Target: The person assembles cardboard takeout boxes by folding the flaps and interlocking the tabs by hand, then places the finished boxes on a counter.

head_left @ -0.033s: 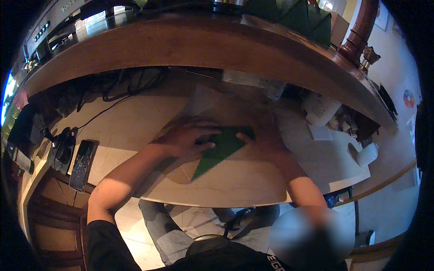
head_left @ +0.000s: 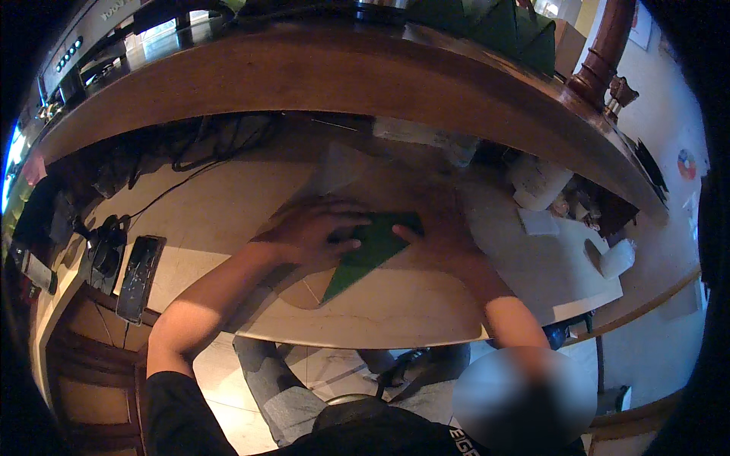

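A dark green folded sheet (head_left: 370,253), paper or cloth I cannot tell, lies on the pale desk with a long point toward me. My left hand (head_left: 315,232) rests over its left side, fingers stretched out and thumb apart, pressing on it. At its right corner, my right hand (head_left: 445,242) lies with the thumb on top of the sheet. The other right fingers look extended but are dim in shadow. A tan rounded flat shape (head_left: 304,292) shows beside the sheet's lower left edge.
A dark phone (head_left: 141,277) and a black device with a cable (head_left: 109,247) sit at the left. White containers (head_left: 541,182) and a small white cup-like thing (head_left: 617,260) stand at the right. A wooden ledge (head_left: 319,72) curves overhead, bearing green pointed folded pieces (head_left: 494,30).
My right thumb has shifted slightly left over the green sheet. My left hand stays in place.
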The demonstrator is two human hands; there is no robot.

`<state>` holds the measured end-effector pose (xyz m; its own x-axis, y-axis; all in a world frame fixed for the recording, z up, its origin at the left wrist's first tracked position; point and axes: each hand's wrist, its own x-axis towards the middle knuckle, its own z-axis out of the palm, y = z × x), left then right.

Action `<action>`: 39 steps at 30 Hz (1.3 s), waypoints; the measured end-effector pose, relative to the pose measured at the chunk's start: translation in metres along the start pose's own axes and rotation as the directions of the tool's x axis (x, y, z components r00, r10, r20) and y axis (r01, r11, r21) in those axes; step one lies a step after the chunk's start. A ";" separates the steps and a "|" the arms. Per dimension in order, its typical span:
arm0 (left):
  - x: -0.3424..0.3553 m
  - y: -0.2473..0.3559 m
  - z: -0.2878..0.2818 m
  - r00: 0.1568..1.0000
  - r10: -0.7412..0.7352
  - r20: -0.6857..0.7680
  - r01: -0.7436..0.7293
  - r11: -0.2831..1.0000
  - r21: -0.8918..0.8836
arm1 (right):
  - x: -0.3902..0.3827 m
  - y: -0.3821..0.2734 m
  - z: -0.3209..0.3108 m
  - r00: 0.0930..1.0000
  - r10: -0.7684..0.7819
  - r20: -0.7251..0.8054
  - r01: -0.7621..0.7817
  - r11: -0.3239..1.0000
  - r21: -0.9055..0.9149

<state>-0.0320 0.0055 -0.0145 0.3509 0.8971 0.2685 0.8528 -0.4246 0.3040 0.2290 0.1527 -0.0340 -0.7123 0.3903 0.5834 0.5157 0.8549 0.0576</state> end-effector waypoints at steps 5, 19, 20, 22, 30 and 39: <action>-0.001 -0.002 0.000 1.000 0.008 -0.002 -0.008 0.999 0.032 | 0.002 0.028 -0.005 0.993 0.072 0.088 -0.080 0.992 0.094; -0.002 0.004 -0.006 0.999 0.029 0.036 -0.030 0.999 0.019 | 0.001 0.089 -0.009 0.911 0.105 0.398 -0.091 0.994 -0.053; -0.004 0.003 -0.005 0.999 0.013 0.039 -0.014 1.000 0.021 | -0.003 0.098 -0.001 0.902 0.131 0.412 -0.115 0.991 -0.064; -0.005 -0.001 0.000 0.999 0.005 0.042 -0.006 1.000 0.030 | -0.017 0.107 0.015 0.919 0.226 0.324 -0.181 0.970 -0.163; -0.005 0.006 -0.003 1.000 0.017 -0.004 -0.017 0.999 0.038 | -0.010 0.032 0.000 0.957 0.159 0.244 -0.174 0.984 0.041; 0.004 -0.020 0.013 0.987 0.133 -0.094 -0.134 0.991 -0.008 | 0.010 -0.059 -0.027 0.962 -0.086 0.259 0.037 0.981 0.189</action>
<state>-0.0423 0.0192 -0.0311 0.4233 0.8170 0.3916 0.7948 -0.5423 0.2724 0.2043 0.0971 -0.0096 -0.8531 0.3902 0.3465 0.3893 0.9180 -0.0753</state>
